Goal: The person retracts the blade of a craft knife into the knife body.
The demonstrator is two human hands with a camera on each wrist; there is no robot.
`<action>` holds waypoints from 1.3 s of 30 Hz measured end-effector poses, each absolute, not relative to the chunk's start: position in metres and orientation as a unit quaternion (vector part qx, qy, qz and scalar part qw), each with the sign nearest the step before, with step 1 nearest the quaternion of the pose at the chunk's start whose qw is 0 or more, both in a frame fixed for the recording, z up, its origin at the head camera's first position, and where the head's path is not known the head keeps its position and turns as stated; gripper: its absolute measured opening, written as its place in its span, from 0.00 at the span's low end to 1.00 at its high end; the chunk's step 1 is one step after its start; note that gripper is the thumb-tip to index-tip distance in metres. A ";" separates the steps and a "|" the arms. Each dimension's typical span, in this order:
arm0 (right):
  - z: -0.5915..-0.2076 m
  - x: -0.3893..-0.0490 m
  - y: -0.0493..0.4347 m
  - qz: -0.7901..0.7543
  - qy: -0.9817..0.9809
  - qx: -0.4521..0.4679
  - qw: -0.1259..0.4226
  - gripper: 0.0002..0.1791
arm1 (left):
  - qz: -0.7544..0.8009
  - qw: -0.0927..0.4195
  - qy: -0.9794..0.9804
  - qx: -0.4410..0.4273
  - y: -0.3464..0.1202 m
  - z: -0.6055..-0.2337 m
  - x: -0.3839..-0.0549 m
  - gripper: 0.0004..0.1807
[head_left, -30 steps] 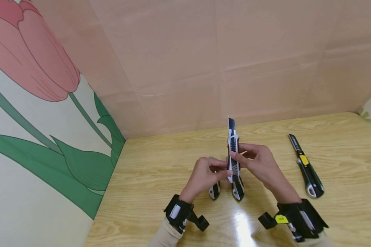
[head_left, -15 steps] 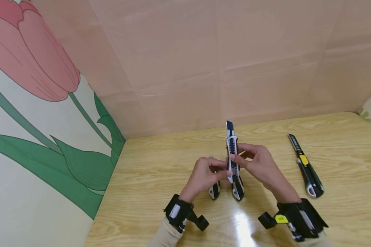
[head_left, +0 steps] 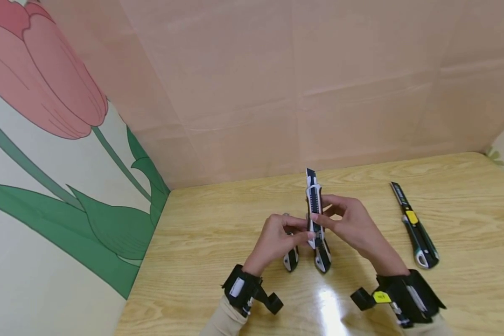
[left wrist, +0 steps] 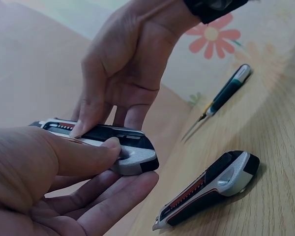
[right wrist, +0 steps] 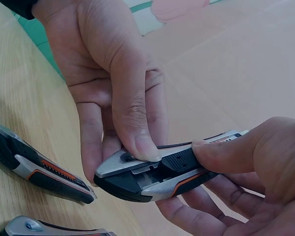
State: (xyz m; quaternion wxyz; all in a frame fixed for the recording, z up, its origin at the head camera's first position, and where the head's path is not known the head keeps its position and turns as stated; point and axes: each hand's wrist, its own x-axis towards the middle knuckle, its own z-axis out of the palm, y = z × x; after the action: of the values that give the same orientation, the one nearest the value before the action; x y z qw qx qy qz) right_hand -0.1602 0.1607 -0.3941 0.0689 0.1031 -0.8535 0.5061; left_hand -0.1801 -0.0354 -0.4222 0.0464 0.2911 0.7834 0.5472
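Both hands hold a silver-and-black utility knife [head_left: 314, 198] between them, its blade [head_left: 311, 176] sticking out a short way at the far end. My left hand [head_left: 277, 240] pinches the butt of the handle between thumb and fingers. My right hand [head_left: 353, 224] grips the middle from the other side, the thumb on the black slider [right wrist: 178, 162]. Beneath them on the table lie two similar knives: one [head_left: 322, 261] partly hidden behind the held knife, the other [head_left: 291, 260] partly covered by the left hand.
A dark green-and-black cutter [head_left: 420, 238] with a yellow slider lies to the right, its blade out. The wooden table [head_left: 218, 219] ends at a pinkish sheet [head_left: 235, 93] at the back. A wall with a painted tulip [head_left: 46, 70] borders the left side.
The right thumb has slid the slider toward the butt, and the blade now sticks out less. Left hand and the knives on the table stay in place.
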 end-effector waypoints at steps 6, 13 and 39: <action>-0.395 -0.160 0.162 0.502 -0.855 0.108 0.067 0.16 | 0.553 0.053 0.780 0.289 -0.036 -0.410 -0.173 0.11; -0.397 -0.160 0.162 0.516 -0.850 0.094 0.048 0.19 | 0.545 0.033 0.789 0.283 -0.036 -0.423 -0.182 0.11; -0.397 -0.161 0.163 0.515 -0.849 0.104 0.044 0.10 | 0.575 0.068 0.768 0.273 -0.037 -0.422 -0.183 0.10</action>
State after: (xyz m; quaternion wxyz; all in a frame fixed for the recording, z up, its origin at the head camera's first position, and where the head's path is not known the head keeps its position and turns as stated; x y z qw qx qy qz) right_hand -0.1611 0.1629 -0.3972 0.0440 0.1042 -0.8495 0.5154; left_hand -0.1832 -0.0370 -0.4225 0.0676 0.2727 0.7683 0.5752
